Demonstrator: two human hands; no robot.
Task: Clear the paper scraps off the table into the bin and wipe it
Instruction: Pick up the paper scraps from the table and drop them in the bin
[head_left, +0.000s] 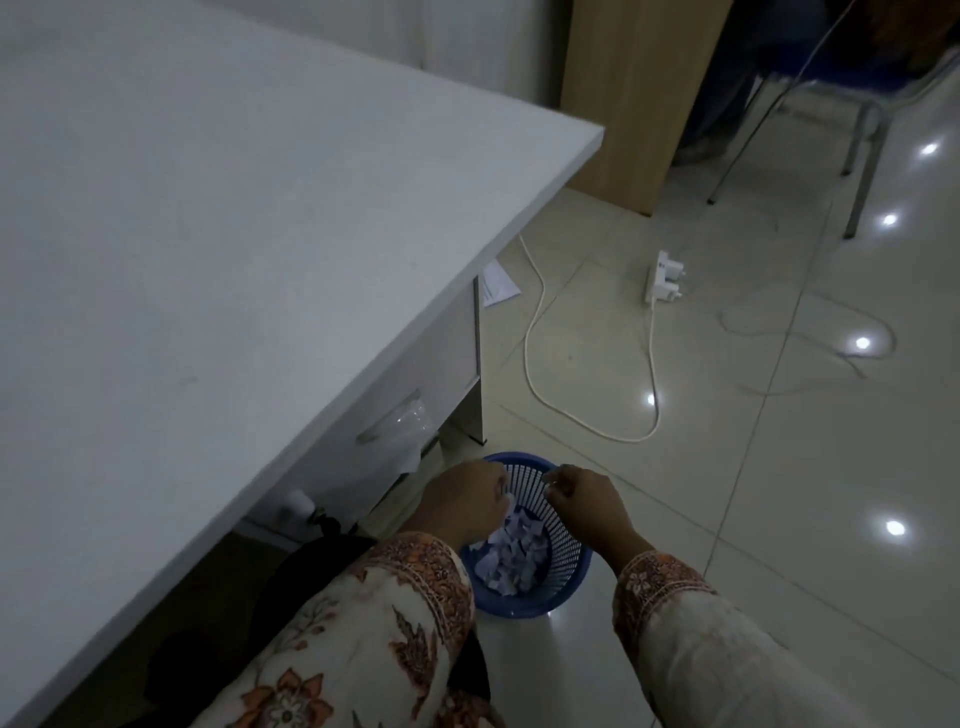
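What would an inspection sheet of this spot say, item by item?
Surface: white table, no scraps seen on the visible part.
Job's things: blue bin on the floor, paper scraps inside; no wiping cloth seen.
Clutter: loose paper sheet on the floor under the table's corner.
Hands: left hand and right hand over the bin, fingers curled; any scraps held cannot be told.
Cables: white cord loops across the tiles to a power strip.
Surroundings: tiled floor, chair legs, wooden panel.

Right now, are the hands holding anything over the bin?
Cannot be told: both the left hand and right hand are curled over the bin, fingertips blurred.
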